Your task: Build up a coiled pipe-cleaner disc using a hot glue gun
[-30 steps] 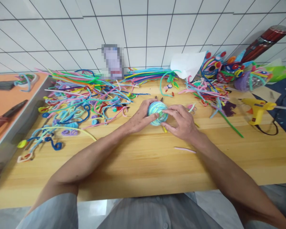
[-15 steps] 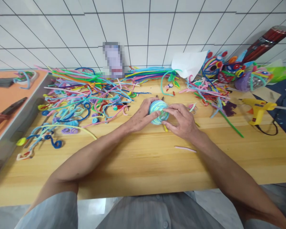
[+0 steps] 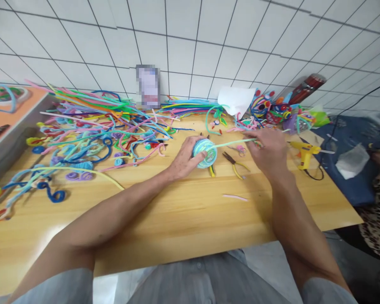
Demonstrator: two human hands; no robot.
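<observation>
My left hand [image 3: 184, 158] is closed around a round body wound with blue and green pipe cleaners [image 3: 211, 148], the thumb lying across its front. A pale green pipe cleaner [image 3: 232, 143] runs taut from that body to my right hand [image 3: 268, 153], whose fingers pinch it well off to the right. Between the hands, yellow-handled pliers [image 3: 236, 165] lie on the wood. Another tool with a yellow handle [image 3: 212, 170] is mostly hidden behind the round body. Nearer me lies a short pink pipe cleaner piece [image 3: 234, 197].
Heaps of coloured pipe cleaners [image 3: 82, 139] cover the table's left and back. A phone [image 3: 148, 86] leans on the tiled wall. Right are a white paper [image 3: 236, 100], finished colourful figures [image 3: 274, 110] and a yellow glue gun [image 3: 305, 154] with its cord. Another person's patterned sleeve [image 3: 378, 207] shows far right.
My right hand has moved away from the round body to the right, drawing the pale green pipe cleaner out straight. My left hand keeps its hold. The view has turned rightward, showing another person.
</observation>
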